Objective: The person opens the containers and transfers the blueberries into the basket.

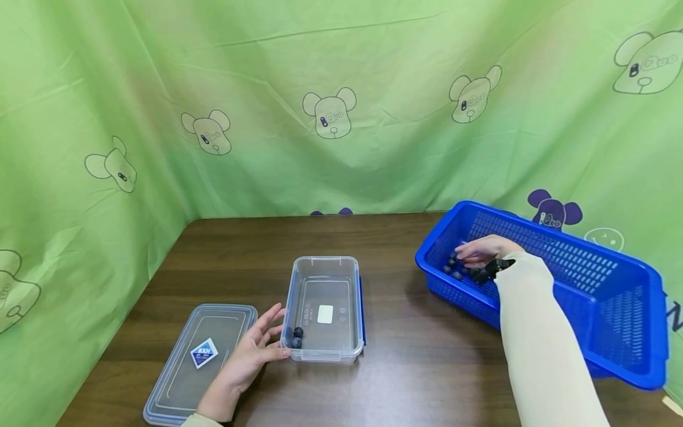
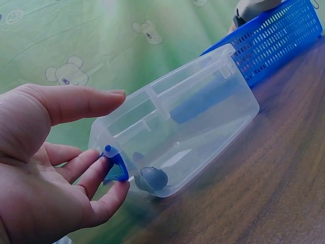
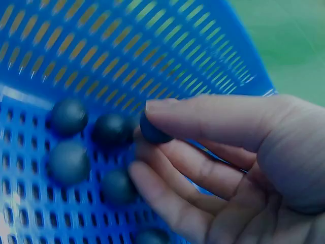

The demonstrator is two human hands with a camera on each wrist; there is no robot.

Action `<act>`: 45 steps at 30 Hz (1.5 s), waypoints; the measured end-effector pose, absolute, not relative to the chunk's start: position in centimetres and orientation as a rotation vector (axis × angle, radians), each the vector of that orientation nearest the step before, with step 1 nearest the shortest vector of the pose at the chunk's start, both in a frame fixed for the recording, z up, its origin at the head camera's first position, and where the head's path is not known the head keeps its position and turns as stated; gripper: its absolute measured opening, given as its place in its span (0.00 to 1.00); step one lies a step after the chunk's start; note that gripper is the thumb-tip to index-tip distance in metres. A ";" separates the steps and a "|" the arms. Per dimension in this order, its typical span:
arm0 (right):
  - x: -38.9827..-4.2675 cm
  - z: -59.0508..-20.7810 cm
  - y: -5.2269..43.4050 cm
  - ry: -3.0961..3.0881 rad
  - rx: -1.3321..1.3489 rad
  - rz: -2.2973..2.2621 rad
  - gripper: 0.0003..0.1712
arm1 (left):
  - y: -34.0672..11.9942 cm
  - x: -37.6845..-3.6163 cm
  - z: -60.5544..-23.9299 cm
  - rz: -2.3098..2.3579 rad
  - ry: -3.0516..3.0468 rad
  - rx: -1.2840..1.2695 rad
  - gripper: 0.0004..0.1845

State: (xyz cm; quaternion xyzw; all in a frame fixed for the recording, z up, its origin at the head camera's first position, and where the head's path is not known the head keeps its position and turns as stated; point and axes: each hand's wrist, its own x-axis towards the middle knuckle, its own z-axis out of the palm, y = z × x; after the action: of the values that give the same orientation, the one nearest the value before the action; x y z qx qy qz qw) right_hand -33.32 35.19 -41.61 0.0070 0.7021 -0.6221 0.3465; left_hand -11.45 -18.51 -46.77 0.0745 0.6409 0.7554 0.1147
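Observation:
My left hand (image 1: 249, 354) rests at the near left corner of a clear plastic food container (image 1: 333, 283), fingers loosely extended. In the left wrist view its fingertips touch a blue latch (image 2: 118, 169), with the thumb stretched along the rim. A few blueberries (image 1: 297, 342) lie in the container's near left corner. Inside the left end of a blue plastic basket (image 1: 573, 308), my right hand (image 1: 487, 249) pinches a blueberry (image 3: 154, 128) between thumb and forefinger. Several loose blueberries (image 3: 69, 162) lie on the slotted basket floor beside the fingers.
A clear lid (image 1: 226, 326) with a blue-and-white sticker (image 1: 204, 353) lies flat on the brown wooden table (image 1: 245, 249), left of the container. A green printed curtain (image 1: 267, 166) hangs behind the table and along its sides. The basket stands at the right, set diagonally.

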 end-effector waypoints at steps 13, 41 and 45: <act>-32.1 -40.9 34.0 2.131 0.132 -1.357 0.12 | -18.5 -11.5 -46.6 2.214 1.877 0.206 0.53; -32.0 -35.0 29.5 1.644 -0.120 -2.036 0.19 | -18.4 -11.6 -47.0 2.220 1.877 0.218 0.53; -31.9 -34.2 27.3 1.685 -0.215 -2.001 0.18 | -18.4 -11.5 -47.0 2.224 1.877 0.213 0.53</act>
State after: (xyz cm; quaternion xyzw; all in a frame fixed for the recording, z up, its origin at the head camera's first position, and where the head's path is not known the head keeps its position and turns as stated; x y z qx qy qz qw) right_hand -31.89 27.32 -34.22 -0.0794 0.6207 -0.7370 0.2555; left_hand -11.53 -18.43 -46.97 0.0726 0.6392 0.7574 0.1115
